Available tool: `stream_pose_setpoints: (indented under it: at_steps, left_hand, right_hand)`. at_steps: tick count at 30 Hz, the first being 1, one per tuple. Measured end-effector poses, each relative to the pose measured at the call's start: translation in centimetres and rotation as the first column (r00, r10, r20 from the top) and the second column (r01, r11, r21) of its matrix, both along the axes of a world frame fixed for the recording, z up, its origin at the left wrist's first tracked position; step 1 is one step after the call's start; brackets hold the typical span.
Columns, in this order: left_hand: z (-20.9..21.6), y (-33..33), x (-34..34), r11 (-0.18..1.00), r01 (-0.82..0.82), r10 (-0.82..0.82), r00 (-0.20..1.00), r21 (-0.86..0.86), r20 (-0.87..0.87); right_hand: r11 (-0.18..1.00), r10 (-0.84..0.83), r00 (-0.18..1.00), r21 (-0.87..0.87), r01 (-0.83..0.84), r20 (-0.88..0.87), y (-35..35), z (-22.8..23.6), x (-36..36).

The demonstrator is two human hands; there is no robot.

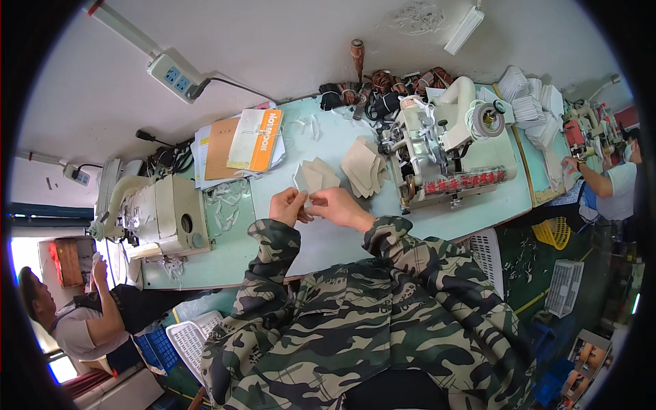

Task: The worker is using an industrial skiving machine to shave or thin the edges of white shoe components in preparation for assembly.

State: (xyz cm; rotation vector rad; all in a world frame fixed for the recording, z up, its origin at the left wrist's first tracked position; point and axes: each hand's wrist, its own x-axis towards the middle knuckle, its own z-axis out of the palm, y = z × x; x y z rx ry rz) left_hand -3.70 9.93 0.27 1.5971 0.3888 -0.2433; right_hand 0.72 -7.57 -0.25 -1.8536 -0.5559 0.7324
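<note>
Both my hands meet over the pale table, fingertips close together. My left hand [288,207] pinches a small flat piece with a white edge [300,179], which stands up above the fingers. My right hand [336,207] is closed at the same piece's lower end; the fingers partly hide it. Just beyond them lies a loose pile of beige flat pieces [321,173]. A second, larger beige pile [364,167] is fanned out to its right, beside the sewing-type machine [451,147]. I cannot tell what material the pieces are.
Papers and an orange-and-white notebook [256,140] lie back left. Another cream machine [160,215] stands at left. Dark cable bundles [386,85] and a wooden-handled tool [357,58] are at the back wall. White stacks [529,106] sit far right. People work on both sides.
</note>
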Motion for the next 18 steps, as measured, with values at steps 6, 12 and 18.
stream_pose_setpoints:
  at_steps: [6,12,18]
  left_hand:
    - [1.0,-0.8,0.4,0.984,0.131,-0.128,0.991,-0.124,0.032]
    - [2.8,-1.4,0.6,0.977,0.182,-0.179,0.983,-0.115,0.036]
    - [3.3,-1.8,0.4,0.981,0.185,-0.186,0.982,-0.061,-0.019]
  right_hand:
    - [0.945,0.151,0.863,0.325,0.017,-0.483,-2.1,2.2,0.8]
    - [0.926,0.199,0.813,0.377,0.027,-0.547,-3.4,2.7,1.0]
    - [0.943,0.106,0.888,0.328,0.053,-0.447,-3.1,2.2,0.3]
